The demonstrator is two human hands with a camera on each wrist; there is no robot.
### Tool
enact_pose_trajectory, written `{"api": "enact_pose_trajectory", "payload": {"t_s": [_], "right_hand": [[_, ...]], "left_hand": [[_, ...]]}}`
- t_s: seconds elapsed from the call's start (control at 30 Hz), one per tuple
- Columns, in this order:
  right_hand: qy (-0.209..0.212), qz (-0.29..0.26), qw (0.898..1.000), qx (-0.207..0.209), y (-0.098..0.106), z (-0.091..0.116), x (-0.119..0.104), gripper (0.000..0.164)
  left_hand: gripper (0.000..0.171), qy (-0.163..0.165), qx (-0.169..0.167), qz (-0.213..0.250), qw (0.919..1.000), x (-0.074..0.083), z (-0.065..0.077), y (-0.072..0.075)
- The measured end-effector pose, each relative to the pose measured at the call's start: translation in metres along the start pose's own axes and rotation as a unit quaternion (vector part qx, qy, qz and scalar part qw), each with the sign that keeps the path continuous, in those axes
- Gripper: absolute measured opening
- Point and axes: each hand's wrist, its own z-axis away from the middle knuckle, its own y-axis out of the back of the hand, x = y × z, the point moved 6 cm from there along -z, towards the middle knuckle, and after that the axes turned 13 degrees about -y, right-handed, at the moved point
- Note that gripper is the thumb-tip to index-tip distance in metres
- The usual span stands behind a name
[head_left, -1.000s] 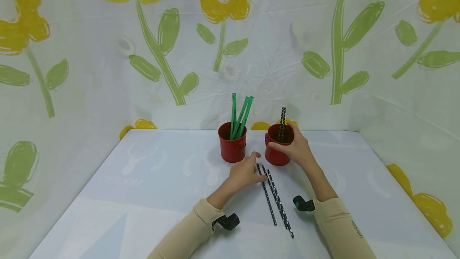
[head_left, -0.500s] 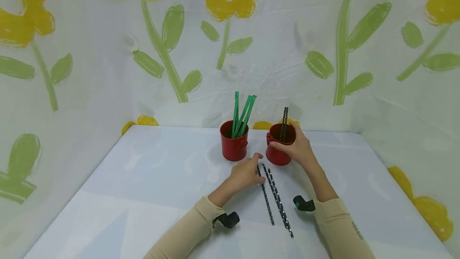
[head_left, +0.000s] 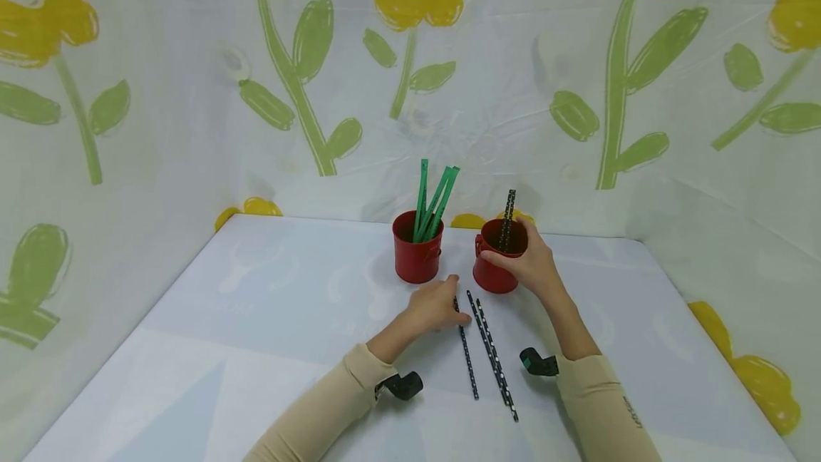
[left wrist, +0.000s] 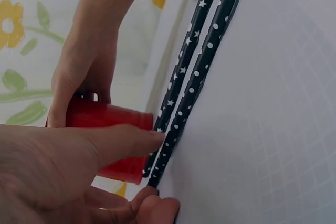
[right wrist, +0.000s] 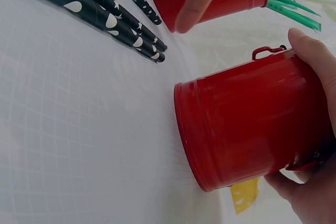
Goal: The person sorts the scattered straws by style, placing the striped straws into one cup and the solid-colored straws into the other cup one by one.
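My left hand (head_left: 431,306) bends over a thin black patterned straw (head_left: 469,361) lying on the table, thumb and fingers around its far end; the exact contact is hidden. To its right lie two more black straws (head_left: 492,355) close together, one with white stars and one with dots, as the left wrist view shows. My right hand (head_left: 537,262) grips a small red bucket (right wrist: 252,124) near its rim, thumb on the near side and fingers behind. Black straws (head_left: 509,207) stand in that bucket. Left of it, a second red bucket (head_left: 415,262) holds several green sticks (head_left: 420,199).
The pale table (head_left: 269,319) meets a flower-printed sheet (head_left: 487,113) at the back and sides. Both buckets stand near the table's back edge. A black camera mount (head_left: 403,386) hangs at the left wrist and another (head_left: 537,363) at the right.
My left hand has shifted slightly left, and the nearest straw has slid left with it, widening its gap to the other two. My right hand stays on its bucket.
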Motion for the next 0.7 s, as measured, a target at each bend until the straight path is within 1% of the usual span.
{"api": "enact_pose_trajectory", "payload": {"t_s": [0.17,0.2,0.3,0.53,0.7], "right_hand": [[0.001,0.000,1.000,-0.001,-0.0010,-0.0004,0.0002,0.103],[0.000,0.000,1.000,-0.002,-0.0014,-0.0005,0.0004,0.103],[-0.001,0.001,1.000,-0.002,-0.0018,-0.0008,0.0009,0.104],[-0.003,0.001,1.000,-0.002,-0.0007,-0.0002,0.0003,0.105],[-0.004,-0.002,1.000,-0.004,0.0003,0.0007,-0.0002,0.105]], "left_hand": [[0.043,0.007,-0.002,0.027,0.9996,-0.0010,0.0029,-0.0005],[0.041,0.008,-0.002,0.031,0.9995,-0.0011,0.0035,-0.0002],[0.038,0.015,0.000,0.043,0.9989,-0.0019,0.0047,0.0007],[0.039,0.024,-0.007,0.068,0.9973,-0.0039,0.0043,0.0016],[0.032,0.038,-0.009,0.076,0.9964,-0.0068,0.0037,0.0033]]}}
